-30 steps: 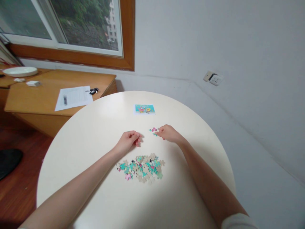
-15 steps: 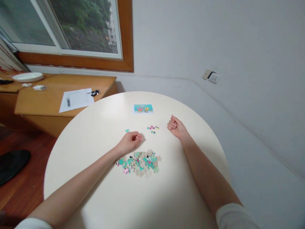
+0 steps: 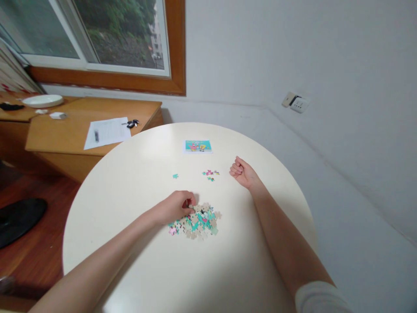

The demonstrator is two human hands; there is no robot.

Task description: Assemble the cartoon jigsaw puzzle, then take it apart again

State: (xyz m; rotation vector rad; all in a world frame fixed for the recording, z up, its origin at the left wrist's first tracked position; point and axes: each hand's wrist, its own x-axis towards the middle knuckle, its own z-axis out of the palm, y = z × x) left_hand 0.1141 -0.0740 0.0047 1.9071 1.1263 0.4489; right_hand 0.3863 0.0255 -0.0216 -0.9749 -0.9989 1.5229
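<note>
A loose heap of jigsaw puzzle pieces, in turquoise, pink and plain beige, lies on the round white table. My left hand is at the heap's upper left edge, its fingers bent and the thumb apart from them. I see no piece held in it. Loosely curled into a fist, my right hand rests farther up on the right, with no piece showing in it. Just left of this hand is a small group of pink and multicoloured pieces. A single turquoise piece lies beyond my left hand.
A small cartoon picture card lies near the table's far edge. To the left stands a wooden desk bearing a paper sheet, keys and a white dish. A wall rises behind and to the right.
My left hand has come down toward me, from above the heap onto its upper left edge, and its fingers have parted. My right hand keeps its place and its curl.
</note>
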